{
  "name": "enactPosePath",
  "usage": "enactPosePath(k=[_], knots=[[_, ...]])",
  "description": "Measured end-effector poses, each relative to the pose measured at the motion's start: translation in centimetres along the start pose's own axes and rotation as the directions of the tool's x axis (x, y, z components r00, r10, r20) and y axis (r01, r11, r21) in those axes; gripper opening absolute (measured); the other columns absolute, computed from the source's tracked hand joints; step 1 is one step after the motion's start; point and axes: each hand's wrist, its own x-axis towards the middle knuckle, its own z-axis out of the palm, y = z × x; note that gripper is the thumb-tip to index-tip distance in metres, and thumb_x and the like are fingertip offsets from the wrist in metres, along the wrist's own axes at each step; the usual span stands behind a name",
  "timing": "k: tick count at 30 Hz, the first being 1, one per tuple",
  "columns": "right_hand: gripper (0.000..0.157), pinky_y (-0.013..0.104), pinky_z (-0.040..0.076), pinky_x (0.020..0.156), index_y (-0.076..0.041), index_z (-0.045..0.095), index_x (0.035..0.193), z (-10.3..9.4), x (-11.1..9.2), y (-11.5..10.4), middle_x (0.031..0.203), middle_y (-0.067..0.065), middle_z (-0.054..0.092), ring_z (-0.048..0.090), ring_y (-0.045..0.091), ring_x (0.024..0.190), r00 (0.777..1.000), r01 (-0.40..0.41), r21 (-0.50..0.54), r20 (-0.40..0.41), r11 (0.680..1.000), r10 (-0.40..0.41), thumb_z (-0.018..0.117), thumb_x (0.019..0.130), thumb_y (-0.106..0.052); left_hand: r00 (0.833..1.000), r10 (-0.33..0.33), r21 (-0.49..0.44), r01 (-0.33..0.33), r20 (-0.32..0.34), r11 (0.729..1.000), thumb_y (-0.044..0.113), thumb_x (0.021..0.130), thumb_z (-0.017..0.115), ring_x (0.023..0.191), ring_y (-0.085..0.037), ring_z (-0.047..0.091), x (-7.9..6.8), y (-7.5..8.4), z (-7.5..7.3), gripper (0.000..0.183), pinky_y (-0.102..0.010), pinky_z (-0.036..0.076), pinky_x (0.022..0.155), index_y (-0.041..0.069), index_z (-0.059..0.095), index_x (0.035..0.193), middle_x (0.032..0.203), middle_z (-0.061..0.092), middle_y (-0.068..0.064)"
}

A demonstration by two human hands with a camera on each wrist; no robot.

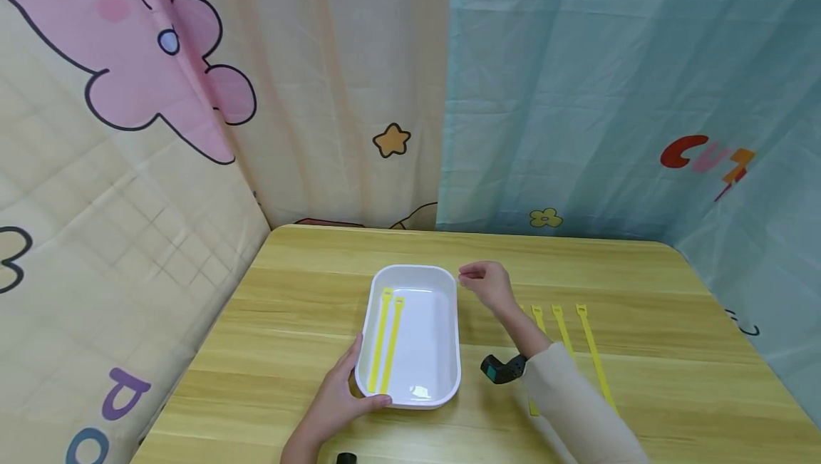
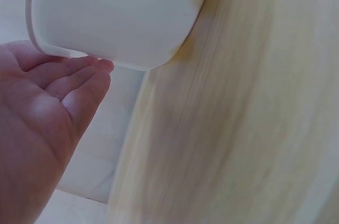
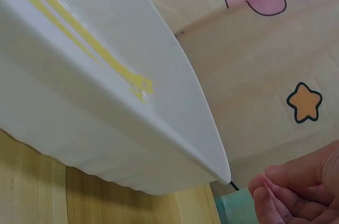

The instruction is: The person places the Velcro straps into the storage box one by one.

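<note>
My left hand [image 1: 333, 393] holds the near left corner of a white plastic tray [image 1: 428, 350], fingers along its side and thumb at the near rim. In the left wrist view, the fingers touch the outside of the tray [image 2: 116, 17]. Two yellow cable straps [image 1: 390, 350] with slotted heads lie lengthwise inside, toward the left wall. My right hand [image 1: 489, 284] is near the tray's far right corner, its fingers loosely curled and thumb near the index finger. In the right wrist view, no object shows in that hand [image 3: 299, 189], which is apart from the tray.
Several more yellow cable straps [image 1: 591, 343] lie on the wooden table [image 1: 308, 286] to the right, partly behind the right forearm. A black wrist camera [image 1: 503, 369] sits on the right wrist. Printed curtains [image 1: 346, 93] surround the table's back and sides.
</note>
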Motion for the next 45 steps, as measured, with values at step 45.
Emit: enactPosePath(k=[45], knots=[[0.022,0.036,0.051,0.076,0.012,0.062,0.105,-6.6,-1.7,5.8,0.096,0.022,0.063,0.059,0.032,0.088,0.984,-0.161,-0.087,-0.096,0.983,0.152,0.060,0.087,0.000,1.000,-0.010,0.002,0.010,-0.004,1.000,0.042,0.058,0.085,0.132,-0.027,0.025,0.0,0.3,-0.1,0.115,-0.043,0.021,0.105,0.002,0.021,0.145,0.147,0.025,-0.015]])
